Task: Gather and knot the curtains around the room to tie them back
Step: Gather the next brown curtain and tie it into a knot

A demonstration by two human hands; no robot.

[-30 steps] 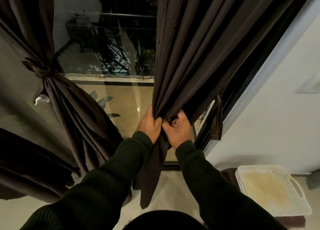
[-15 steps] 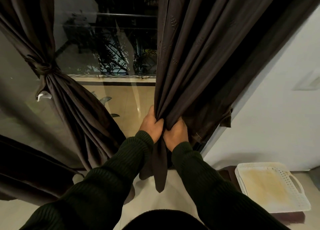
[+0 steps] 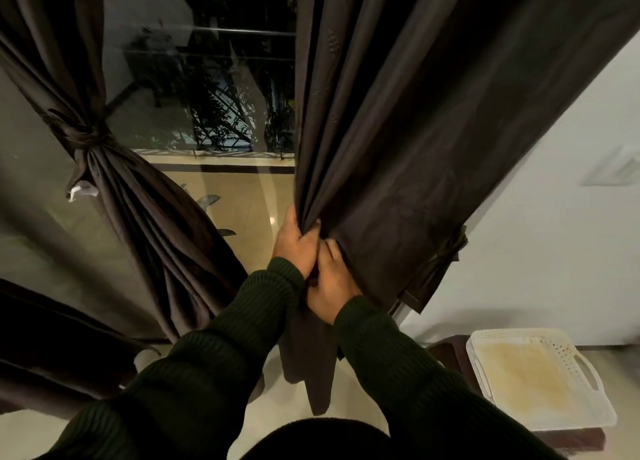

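A dark brown right curtain hangs in front of the window, its folds bunched at its lower inner edge. My left hand is closed around that bunch. My right hand sits just below and against it, gripping the same gathered cloth, whose loose tail hangs down between my sleeves. The left curtain is tied in a knot at mid height and fans out below it.
The glass window shows a balcony and plants outside. A white wall stands to the right. A white perforated tray rests on a dark low stand at the lower right. More dark fabric lies at the lower left.
The right curtain has spread rightward, covering the dark window frame. My right hand has slid lower, under my left hand, on the gathered cloth.
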